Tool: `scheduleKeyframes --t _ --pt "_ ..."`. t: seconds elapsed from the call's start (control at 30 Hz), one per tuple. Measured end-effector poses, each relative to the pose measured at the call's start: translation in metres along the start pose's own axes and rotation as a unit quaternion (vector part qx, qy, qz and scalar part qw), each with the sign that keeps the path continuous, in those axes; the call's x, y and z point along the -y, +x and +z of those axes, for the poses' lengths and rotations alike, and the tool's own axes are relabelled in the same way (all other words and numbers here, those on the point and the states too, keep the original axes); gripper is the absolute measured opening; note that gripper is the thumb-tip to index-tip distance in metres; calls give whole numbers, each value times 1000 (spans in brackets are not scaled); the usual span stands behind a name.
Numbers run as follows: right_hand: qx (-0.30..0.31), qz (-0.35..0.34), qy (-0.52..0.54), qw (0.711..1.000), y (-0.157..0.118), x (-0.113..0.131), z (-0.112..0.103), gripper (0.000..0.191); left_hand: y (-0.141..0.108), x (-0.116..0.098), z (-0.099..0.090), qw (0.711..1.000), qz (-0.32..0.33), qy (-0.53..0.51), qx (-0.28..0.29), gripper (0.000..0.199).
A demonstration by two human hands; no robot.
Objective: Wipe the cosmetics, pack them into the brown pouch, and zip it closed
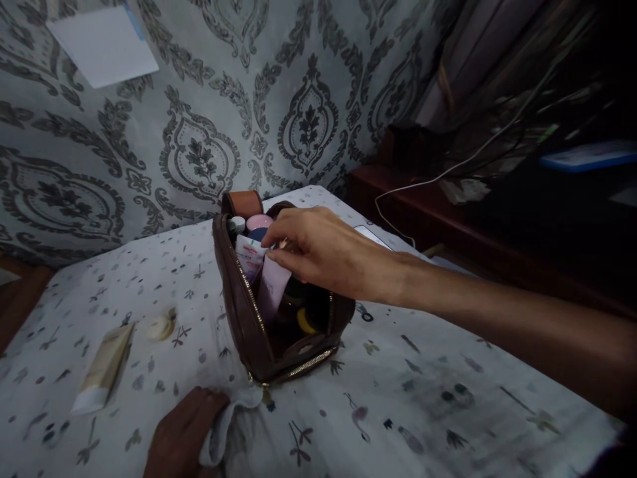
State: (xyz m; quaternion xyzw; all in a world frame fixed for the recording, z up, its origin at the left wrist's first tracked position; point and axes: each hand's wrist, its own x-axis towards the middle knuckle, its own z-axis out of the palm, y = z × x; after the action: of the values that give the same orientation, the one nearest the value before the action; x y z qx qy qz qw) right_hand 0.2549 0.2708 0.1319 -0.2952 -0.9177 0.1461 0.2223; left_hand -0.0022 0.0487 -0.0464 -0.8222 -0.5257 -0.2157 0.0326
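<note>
A brown zip bag [233, 305] stands unzipped on the patterned cloth, with several toiletries inside. My right hand [318, 252] reaches into it from the right, thumb and fingers closed at the upper end of a pale pink tube [273, 289]. Beside that tube are a white tube [249, 255] with red print, a pink round lid [259, 222] and a white-capped bottle [237, 224]. Something yellow [306, 320] shows deeper in the bag. Low in the view, my left hand [186, 431] rests on the cloth, closed around a crumpled white wipe or tissue [223, 425].
Left of the bag lie a beige tube [104, 368] with a white cap and a small cream-coloured round item [160, 326]. A phone-like flat object [371, 236] lies behind my right wrist. A white cable [448, 171] crosses a dark red ledge [368, 192] at right.
</note>
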Motion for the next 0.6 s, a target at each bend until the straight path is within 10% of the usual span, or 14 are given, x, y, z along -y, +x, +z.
scheduleKeyframes --t 0.3,0.6 --pt "137 -253 -196 937 2 -5 4 12 13 -12 -8 998 -31 -37 31 24" --pt "165 -318 -248 900 5 -6 24 22 7 -12 0 994 -84 -62 32 21"
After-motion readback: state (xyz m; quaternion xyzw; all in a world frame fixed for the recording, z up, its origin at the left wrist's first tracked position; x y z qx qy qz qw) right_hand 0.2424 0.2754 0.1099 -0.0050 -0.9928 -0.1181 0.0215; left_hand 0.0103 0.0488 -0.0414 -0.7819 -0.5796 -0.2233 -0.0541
